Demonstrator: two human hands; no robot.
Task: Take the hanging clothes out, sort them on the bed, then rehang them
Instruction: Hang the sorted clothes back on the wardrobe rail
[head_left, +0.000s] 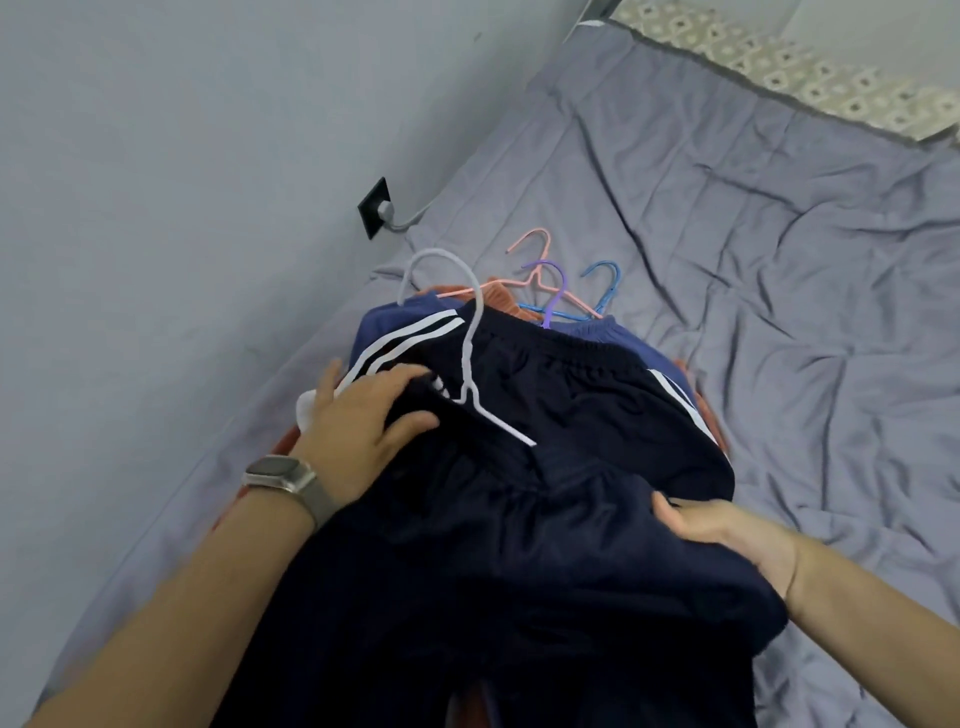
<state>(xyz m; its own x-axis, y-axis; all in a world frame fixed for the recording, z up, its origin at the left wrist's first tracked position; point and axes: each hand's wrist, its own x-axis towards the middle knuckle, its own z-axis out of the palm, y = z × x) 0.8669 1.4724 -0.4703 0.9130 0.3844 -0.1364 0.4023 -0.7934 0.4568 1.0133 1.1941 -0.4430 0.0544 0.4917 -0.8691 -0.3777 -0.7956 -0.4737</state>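
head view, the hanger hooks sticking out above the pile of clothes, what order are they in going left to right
White wire hanger hook → pink wire hanger hook → purple wire hanger hook → blue wire hanger hook. All lie on the grey bed sheet, past the dark navy shorts with white stripes.

Wall (182, 130) — plain, pale grey-blue. Black socket plate (374, 207) with grey plug and cable. Bed (753, 270) — rumpled grey sheet; patterned cream fabric (810, 78) at far edge, possibly a mat.
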